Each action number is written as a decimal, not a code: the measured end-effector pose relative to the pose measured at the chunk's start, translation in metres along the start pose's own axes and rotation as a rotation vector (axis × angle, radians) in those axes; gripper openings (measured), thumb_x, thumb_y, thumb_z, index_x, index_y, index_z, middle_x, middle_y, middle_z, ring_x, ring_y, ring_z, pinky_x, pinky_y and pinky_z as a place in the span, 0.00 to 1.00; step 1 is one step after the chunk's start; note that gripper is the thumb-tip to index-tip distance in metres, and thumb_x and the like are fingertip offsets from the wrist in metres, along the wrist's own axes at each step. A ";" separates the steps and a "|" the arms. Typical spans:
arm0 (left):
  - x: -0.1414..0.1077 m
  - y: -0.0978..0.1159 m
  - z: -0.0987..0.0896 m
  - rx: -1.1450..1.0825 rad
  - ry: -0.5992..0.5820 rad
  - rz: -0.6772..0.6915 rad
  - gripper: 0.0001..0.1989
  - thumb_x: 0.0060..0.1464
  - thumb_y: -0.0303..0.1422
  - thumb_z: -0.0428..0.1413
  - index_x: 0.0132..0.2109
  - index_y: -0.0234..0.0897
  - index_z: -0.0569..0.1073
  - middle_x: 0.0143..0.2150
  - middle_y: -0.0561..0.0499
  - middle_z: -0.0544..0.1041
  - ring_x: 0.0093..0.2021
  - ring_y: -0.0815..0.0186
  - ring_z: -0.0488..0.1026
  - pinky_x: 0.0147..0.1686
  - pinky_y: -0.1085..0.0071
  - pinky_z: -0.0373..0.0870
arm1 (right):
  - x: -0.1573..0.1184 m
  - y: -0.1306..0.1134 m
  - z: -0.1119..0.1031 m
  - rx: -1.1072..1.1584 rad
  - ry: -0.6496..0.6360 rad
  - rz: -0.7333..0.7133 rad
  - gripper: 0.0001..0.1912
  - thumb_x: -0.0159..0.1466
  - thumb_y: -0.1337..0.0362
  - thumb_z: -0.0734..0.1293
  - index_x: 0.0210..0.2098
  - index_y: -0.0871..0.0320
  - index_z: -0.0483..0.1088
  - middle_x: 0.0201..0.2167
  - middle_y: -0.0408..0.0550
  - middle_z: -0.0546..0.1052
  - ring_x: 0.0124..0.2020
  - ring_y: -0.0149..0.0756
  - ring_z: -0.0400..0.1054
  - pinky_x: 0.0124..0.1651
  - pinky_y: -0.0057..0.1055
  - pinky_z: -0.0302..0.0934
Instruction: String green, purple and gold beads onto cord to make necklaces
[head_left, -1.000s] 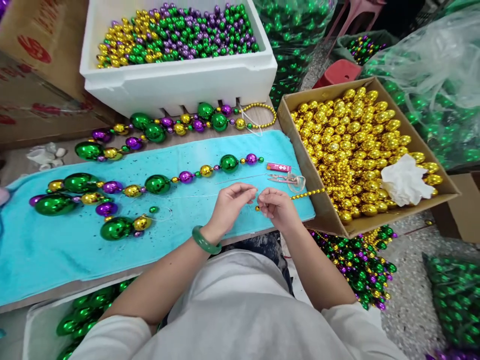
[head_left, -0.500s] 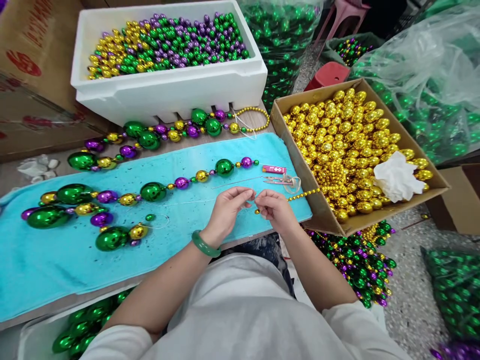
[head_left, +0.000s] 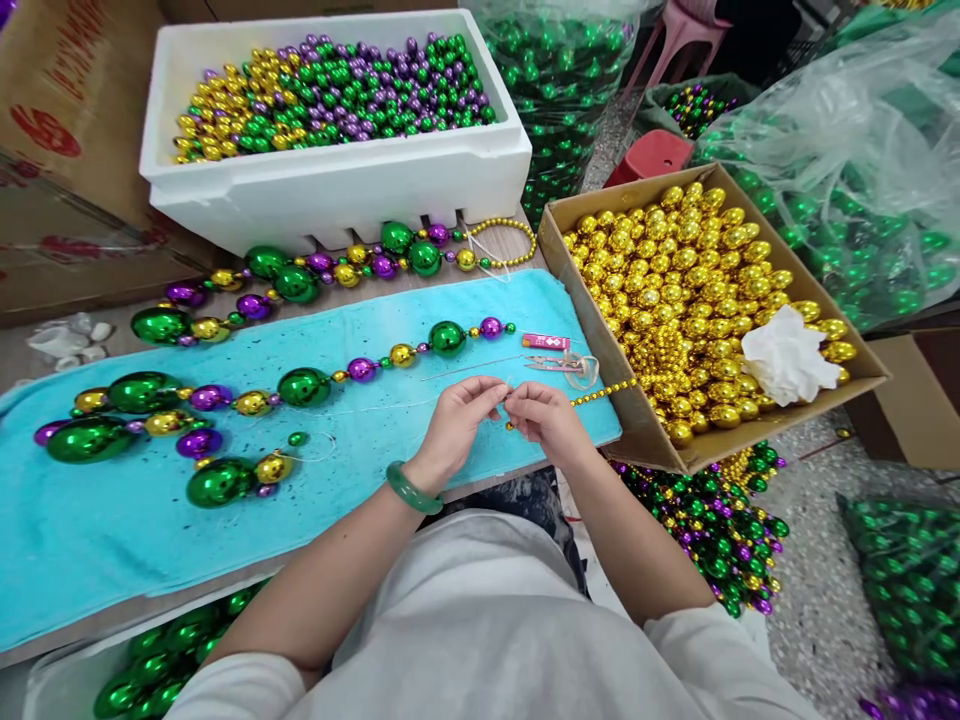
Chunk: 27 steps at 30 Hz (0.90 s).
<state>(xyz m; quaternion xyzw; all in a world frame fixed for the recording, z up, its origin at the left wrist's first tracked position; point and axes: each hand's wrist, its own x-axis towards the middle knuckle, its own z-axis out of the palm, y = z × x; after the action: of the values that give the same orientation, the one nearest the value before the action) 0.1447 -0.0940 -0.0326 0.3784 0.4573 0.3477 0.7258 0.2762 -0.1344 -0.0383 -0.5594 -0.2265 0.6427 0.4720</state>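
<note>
Above a blue towel [head_left: 360, 420], my left hand [head_left: 466, 412] pinches the end of a thin white string [head_left: 375, 407]. My right hand [head_left: 544, 412] is closed at its fingertips, touching my left fingertips; the same string seems to pass there, and a small gold bead chain [head_left: 604, 391] runs from beneath this hand to the carton. A strand of green, purple and gold beads [head_left: 304, 387] lies looped on the towel. Behind my hands are a long needle [head_left: 469, 368], small scissors [head_left: 547, 362] and a pink packet [head_left: 546, 341].
A white foam box [head_left: 337, 180] of small beads stands at the back. At the right sits a carton [head_left: 712, 460] of gold beads with a white crumpled tissue [head_left: 791, 355]. Bead bags [head_left: 900, 580] and a red stool [head_left: 652, 155] are on the floor.
My fingertips have come together, where a small gap was between them. The whole view has shifted slightly.
</note>
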 end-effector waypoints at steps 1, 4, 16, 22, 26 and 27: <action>0.001 0.001 -0.001 0.010 -0.012 0.012 0.12 0.42 0.39 0.66 0.31 0.35 0.78 0.32 0.50 0.78 0.31 0.69 0.69 0.31 0.72 0.64 | 0.000 -0.001 -0.002 -0.066 0.028 -0.046 0.12 0.47 0.58 0.73 0.23 0.58 0.69 0.15 0.38 0.68 0.16 0.24 0.55 0.17 0.23 0.42; 0.004 0.007 -0.004 0.071 -0.058 0.050 0.12 0.44 0.40 0.65 0.32 0.35 0.79 0.33 0.49 0.78 0.31 0.69 0.68 0.31 0.72 0.64 | 0.000 -0.009 -0.010 -0.210 0.081 -0.199 0.13 0.48 0.57 0.74 0.29 0.58 0.73 0.18 0.39 0.69 0.18 0.25 0.56 0.19 0.24 0.46; 0.018 0.027 -0.001 0.106 -0.352 -0.039 0.12 0.45 0.40 0.65 0.34 0.35 0.79 0.30 0.48 0.78 0.32 0.66 0.73 0.30 0.72 0.64 | 0.006 -0.054 -0.020 -0.509 -0.126 -0.699 0.09 0.59 0.58 0.69 0.24 0.55 0.72 0.26 0.44 0.73 0.31 0.34 0.67 0.41 0.35 0.62; 0.027 0.031 0.010 0.040 -0.462 -0.028 0.12 0.43 0.40 0.66 0.29 0.34 0.78 0.25 0.49 0.77 0.28 0.67 0.71 0.32 0.69 0.64 | 0.000 -0.075 -0.023 -0.622 0.025 -0.889 0.07 0.62 0.63 0.65 0.28 0.55 0.70 0.30 0.45 0.72 0.35 0.35 0.66 0.42 0.35 0.61; 0.031 0.029 0.021 -0.053 -0.466 -0.055 0.12 0.42 0.37 0.67 0.29 0.33 0.79 0.26 0.48 0.77 0.29 0.68 0.71 0.34 0.69 0.65 | -0.002 -0.087 -0.030 -0.621 0.138 -0.951 0.06 0.62 0.64 0.64 0.29 0.55 0.68 0.30 0.45 0.71 0.35 0.35 0.66 0.40 0.34 0.60; 0.032 0.028 0.023 -0.096 -0.441 -0.078 0.11 0.41 0.37 0.68 0.30 0.33 0.79 0.26 0.49 0.77 0.29 0.68 0.71 0.33 0.69 0.66 | -0.002 -0.089 -0.032 -0.625 0.165 -0.952 0.06 0.62 0.64 0.64 0.29 0.55 0.68 0.30 0.45 0.72 0.35 0.35 0.66 0.39 0.34 0.60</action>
<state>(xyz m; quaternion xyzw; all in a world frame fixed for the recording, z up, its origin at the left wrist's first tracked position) 0.1724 -0.0590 -0.0148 0.3924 0.2848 0.2494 0.8383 0.3369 -0.1031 0.0266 -0.5570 -0.5949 0.2162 0.5377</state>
